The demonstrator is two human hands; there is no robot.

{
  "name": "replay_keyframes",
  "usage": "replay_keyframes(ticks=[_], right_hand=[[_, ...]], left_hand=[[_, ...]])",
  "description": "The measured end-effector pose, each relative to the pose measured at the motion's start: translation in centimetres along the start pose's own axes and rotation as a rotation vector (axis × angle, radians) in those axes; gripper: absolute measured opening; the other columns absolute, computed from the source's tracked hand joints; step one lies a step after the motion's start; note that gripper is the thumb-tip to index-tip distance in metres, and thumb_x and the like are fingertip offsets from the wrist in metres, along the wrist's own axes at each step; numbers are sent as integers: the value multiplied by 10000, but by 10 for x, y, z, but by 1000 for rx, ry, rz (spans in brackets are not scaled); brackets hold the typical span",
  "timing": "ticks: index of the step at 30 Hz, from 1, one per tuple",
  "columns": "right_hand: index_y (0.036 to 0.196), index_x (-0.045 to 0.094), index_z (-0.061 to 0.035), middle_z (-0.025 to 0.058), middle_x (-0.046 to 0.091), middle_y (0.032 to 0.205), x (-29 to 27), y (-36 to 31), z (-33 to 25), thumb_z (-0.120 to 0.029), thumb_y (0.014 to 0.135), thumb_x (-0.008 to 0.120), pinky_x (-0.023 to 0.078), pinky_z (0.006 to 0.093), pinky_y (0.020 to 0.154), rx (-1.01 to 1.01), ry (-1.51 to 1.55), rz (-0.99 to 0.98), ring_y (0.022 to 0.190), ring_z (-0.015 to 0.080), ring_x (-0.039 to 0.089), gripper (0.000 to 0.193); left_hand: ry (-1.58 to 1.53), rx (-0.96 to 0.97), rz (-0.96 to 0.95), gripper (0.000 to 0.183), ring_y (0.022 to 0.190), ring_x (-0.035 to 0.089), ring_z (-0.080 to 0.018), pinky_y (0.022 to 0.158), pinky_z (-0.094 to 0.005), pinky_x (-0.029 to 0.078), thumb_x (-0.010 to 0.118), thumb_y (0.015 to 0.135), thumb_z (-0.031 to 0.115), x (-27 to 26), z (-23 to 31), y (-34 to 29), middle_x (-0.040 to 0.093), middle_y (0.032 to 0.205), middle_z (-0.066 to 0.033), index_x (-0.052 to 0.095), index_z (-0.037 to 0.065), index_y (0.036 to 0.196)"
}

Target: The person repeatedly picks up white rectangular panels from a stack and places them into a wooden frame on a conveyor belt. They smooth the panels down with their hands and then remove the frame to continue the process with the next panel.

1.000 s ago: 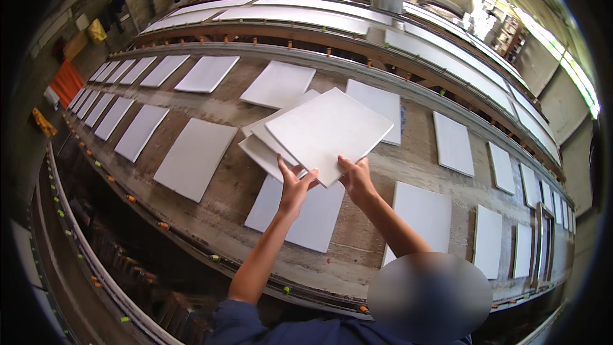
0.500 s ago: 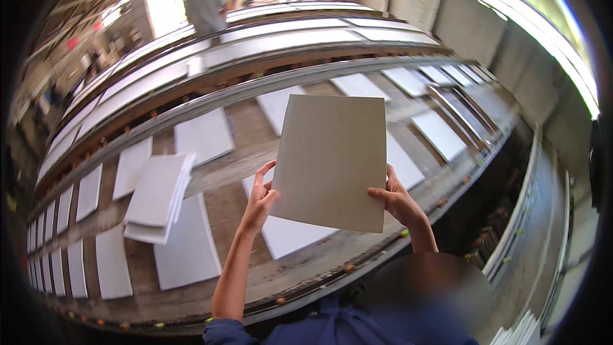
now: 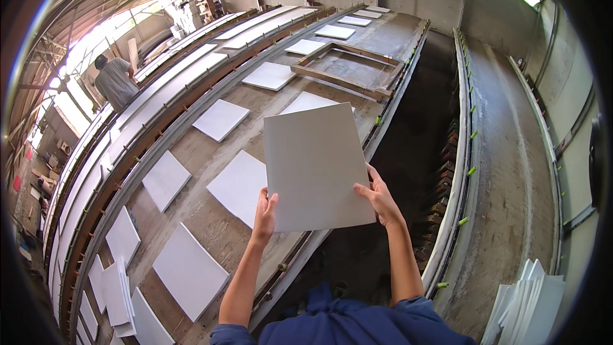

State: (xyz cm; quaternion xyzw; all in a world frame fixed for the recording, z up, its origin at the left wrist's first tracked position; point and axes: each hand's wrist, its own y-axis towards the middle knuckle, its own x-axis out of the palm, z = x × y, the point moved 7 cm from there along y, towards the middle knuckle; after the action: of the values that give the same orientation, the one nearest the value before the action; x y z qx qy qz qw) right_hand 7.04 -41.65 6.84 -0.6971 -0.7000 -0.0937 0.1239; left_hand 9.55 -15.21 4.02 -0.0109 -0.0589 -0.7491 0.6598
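Note:
Both my hands hold up a stack of paper sheets or a thin board, pale grey and rectangular (image 3: 316,169), in front of my chest. My left hand (image 3: 265,216) grips its lower left edge, thumb on the near face. My right hand (image 3: 378,197) pinches its lower right edge, thumb also in front; the other fingers are partly behind it. Beneath it runs a long table (image 3: 211,223) carrying two rows of flat white stacks. One white stack (image 3: 237,188) lies just left of the held piece, and another (image 3: 310,102) is partly hidden behind it.
A wooden frame (image 3: 306,71) rests on the table farther along. Beyond, more long tables (image 3: 166,86) hold white sheets, and a person in grey (image 3: 116,80) stands among them. At right, past a dark gap, another long table (image 3: 504,153) bears upright white sheets (image 3: 527,303) near me.
My view and body have turned to the right, so the tables and the other person have shifted left. Both hands still hold the same grey piece.

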Motion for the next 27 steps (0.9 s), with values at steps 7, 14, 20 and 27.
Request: replay_keyframes(ticks=[7,14,20,27], right_hand=[[1392,376,-84,69,636,1034,-40,49,10,-71,859,610,457,247,847,27,16,82,917,124,610,582],[1397,383,-108,67,652,984,-64,135,5,-74,862,605,493,237,763,61,-2,-3,878,118,624,581],[1416,330,-62,113,653,1017,-77,213,-4,-52,874,576,502,256,752,64,-48,-67,874,144,634,595],[1398,356,-62,115,654,1006,-109,278,-29,-55,871,571,522,266,729,45,-65,-104,850,151,644,569]], left_hand=[[-14,-98,12,310,997,486,-132,915,-268,389,408,916,123,27,-21,41,497,1054,-89,349,16,1201],[168,142,158,592,1121,504,-192,957,-322,418,405,890,98,39,-38,102,464,1268,-176,150,2,1416],[129,125,159,712,1249,420,-245,1028,-348,353,386,859,75,58,-23,154,305,1441,-196,36,51,1479],[189,151,250,740,1211,470,-276,1030,-395,348,379,829,53,90,-19,215,363,1415,-227,44,94,1488]])
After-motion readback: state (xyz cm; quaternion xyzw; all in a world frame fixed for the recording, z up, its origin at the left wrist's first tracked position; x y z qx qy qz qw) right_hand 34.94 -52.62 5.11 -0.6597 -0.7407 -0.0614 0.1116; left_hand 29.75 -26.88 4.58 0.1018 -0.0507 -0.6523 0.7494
